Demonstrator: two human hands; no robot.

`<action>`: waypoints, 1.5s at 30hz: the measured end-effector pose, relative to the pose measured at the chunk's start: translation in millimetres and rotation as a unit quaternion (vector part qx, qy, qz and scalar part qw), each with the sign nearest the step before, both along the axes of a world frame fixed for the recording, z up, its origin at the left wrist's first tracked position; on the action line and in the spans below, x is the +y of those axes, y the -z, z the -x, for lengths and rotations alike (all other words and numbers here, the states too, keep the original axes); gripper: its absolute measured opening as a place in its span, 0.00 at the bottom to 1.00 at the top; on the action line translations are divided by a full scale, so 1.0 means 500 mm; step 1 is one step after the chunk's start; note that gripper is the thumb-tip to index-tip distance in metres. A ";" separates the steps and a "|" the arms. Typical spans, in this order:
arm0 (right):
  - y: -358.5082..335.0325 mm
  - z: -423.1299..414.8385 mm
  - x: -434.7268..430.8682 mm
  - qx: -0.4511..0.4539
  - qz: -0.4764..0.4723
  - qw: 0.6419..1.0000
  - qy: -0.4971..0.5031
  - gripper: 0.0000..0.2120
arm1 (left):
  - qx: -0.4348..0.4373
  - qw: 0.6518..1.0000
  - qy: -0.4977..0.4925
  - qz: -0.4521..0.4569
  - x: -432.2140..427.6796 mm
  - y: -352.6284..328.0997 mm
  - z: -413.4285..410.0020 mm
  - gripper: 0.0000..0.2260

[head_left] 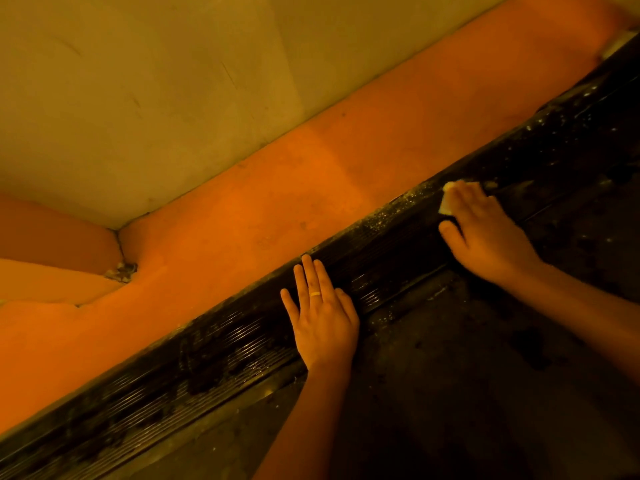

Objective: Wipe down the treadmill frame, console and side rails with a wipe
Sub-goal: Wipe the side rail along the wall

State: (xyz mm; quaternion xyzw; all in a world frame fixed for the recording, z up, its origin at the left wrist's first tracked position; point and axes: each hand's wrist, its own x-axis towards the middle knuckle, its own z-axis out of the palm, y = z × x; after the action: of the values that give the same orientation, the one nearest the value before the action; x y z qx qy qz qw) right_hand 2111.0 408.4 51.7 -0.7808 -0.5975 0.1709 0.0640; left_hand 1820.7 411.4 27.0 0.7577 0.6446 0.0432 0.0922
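Two bare hands are working on the dark ribbed rail that is running slantwise across the orange floor. From where I am standing, the left hand is lying flat on the rail, palm down. Its fingers are straight and slightly spread, holding nothing, and a pale ring is showing on one of them. Farther along the rail, the right hand is pressing the wipe against the rail's top. Its fingers are lying over the wipe, barely bent, and the thumb is sticking out to the side, apart from it. Only two pale edges of the wipe are peeking out from under the fingertips. Pale specks and dust are lying thick on the rail beyond the wipe and along its outer edge. The dark belt is lying just beside the rail, under both forearms. A plain wall is rising behind the strip of floor, and a small clump of debris is sitting in the corner where wall and floor are meeting.
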 end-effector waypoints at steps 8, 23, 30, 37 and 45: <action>-0.019 0.109 -0.038 0.000 0.033 0.998 -0.047 0.36 | 0.001 1.000 -0.002 0.002 0.002 -0.001 -0.002 0.27; -0.003 0.101 0.021 -0.020 0.031 0.995 -0.094 0.36 | 0.007 1.000 0.000 0.005 0.002 -0.005 -0.002 0.27; 0.006 0.183 0.014 -0.017 0.012 0.981 -0.193 0.36 | 0.012 1.000 0.000 0.007 0.001 -0.005 -0.001 0.27; 0.002 0.046 0.023 -0.017 0.012 0.998 -0.061 0.35 | 0.018 1.000 0.002 0.019 0.001 -0.013 -0.002 0.28; -0.007 0.086 0.019 -0.010 0.023 0.987 -0.157 0.37 | 0.015 1.000 0.001 0.017 0.002 -0.014 -0.003 0.28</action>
State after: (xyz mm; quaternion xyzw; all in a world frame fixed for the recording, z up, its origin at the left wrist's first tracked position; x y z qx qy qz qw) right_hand 2068.1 417.9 55.2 -0.6806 -0.7090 0.1844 0.0124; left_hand 1822.1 412.5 33.9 0.7570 0.6461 0.0207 0.0951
